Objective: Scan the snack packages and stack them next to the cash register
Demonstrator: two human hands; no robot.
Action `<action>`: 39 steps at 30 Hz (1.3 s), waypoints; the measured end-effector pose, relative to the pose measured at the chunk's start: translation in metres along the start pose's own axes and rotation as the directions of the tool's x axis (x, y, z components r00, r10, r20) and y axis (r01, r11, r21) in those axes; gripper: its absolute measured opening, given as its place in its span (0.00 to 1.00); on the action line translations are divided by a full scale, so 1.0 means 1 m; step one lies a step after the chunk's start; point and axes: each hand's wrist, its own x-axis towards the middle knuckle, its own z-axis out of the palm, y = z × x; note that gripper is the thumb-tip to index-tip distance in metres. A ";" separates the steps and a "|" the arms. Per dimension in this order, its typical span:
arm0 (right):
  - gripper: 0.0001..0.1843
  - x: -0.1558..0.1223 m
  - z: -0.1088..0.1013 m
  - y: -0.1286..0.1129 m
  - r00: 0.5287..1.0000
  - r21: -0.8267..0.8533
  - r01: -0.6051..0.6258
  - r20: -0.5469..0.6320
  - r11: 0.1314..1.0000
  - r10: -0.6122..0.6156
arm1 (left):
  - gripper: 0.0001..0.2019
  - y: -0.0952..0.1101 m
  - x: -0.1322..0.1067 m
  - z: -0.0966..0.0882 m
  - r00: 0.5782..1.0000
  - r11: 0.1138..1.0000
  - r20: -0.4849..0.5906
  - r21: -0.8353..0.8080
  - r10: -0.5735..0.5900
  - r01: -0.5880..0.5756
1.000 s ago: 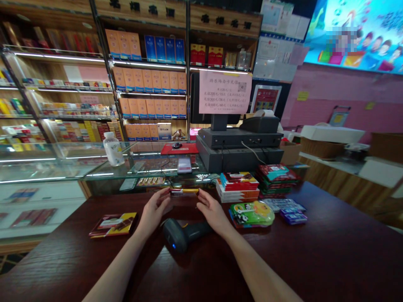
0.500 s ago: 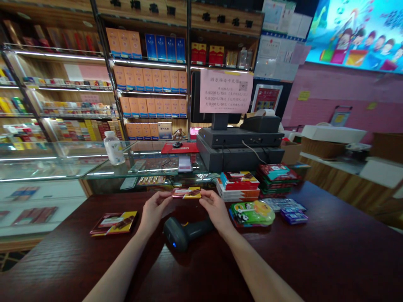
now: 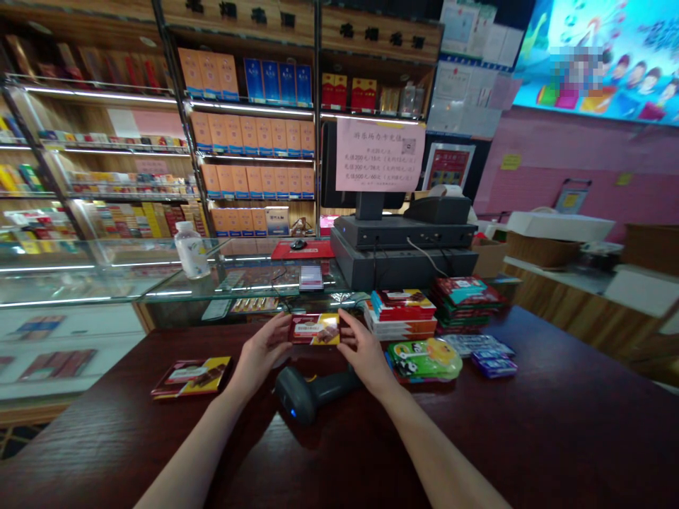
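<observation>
A chocolate bar in a dark red and yellow wrapper is held up between my two hands, its printed front turned toward me. My left hand grips its left end, and my right hand pinches the right end. Below it on the dark wooden counter lies a black barcode scanner with a small blue light, its handle pointing right and partly behind my right hand. To the left of my left hand rest chocolate bars in the same wrapper, lying flat.
Right of my hands are stacked boxes with chocolate bars, red-green packets, a green panda-patterned pack and purple packets. Behind stand a cash register, a glass display case and a bottle.
The chocolate bar has been tilted up, so more of its printed front faces me. Both hands keep their hold; the scanner and the other goods stay where they were.
</observation>
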 end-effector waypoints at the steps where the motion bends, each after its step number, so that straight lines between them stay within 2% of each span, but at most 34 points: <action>1: 0.40 0.000 -0.001 -0.001 1.000 -0.026 0.016 0.020 1.000 -0.016 | 0.32 0.001 0.000 -0.002 1.000 0.999 0.011 0.034 0.003 -0.003; 5: 0.44 -0.001 -0.003 -0.003 0.995 -0.092 0.067 0.085 0.993 -0.060 | 0.34 0.003 -0.001 -0.007 0.998 0.991 0.051 0.127 0.038 -0.045; 11: 0.44 -0.002 -0.003 -0.004 0.990 -0.117 0.097 0.114 0.988 -0.084 | 0.34 0.000 -0.001 -0.010 0.993 0.975 0.097 0.205 0.063 -0.082; 28: 0.45 -0.003 -0.007 -0.007 0.977 -0.232 0.173 0.164 0.957 -0.137 | 0.32 -0.002 -0.002 -0.014 0.980 0.908 0.119 0.374 0.157 -0.190; 32: 0.45 -0.004 -0.008 -0.010 0.972 -0.287 0.194 0.186 0.938 -0.144 | 0.31 -0.002 -0.003 -0.017 0.968 0.878 0.146 0.411 0.203 -0.246; 39: 0.46 -0.005 -0.010 -0.014 0.954 -0.376 0.273 0.224 0.885 -0.199 | 0.31 -0.003 -0.004 -0.020 0.963 0.854 0.165 0.446 0.214 -0.266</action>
